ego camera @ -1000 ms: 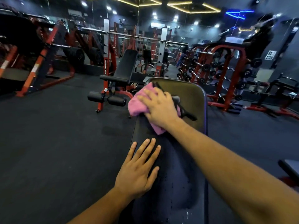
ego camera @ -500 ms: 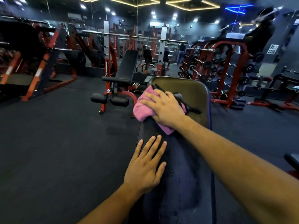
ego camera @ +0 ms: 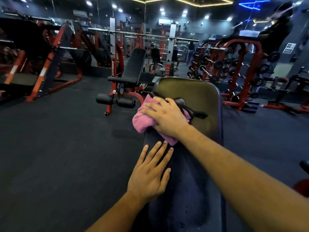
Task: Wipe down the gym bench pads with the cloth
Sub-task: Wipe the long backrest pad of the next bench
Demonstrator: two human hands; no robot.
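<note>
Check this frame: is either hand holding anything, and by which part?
The right hand presses flat on the middle of the pink cloth, not gripping it. The left hand rests open on the bench pad.

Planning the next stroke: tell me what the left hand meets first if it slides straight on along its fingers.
Probably the pink cloth under the right hand; the left hand lies flat on the bench pad, fingertips just short of its lower edge.

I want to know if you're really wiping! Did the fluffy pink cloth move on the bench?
Cannot tell: the fluffy pink cloth sits at the same spot by the black bench pad's left edge, under the right hand.
</note>
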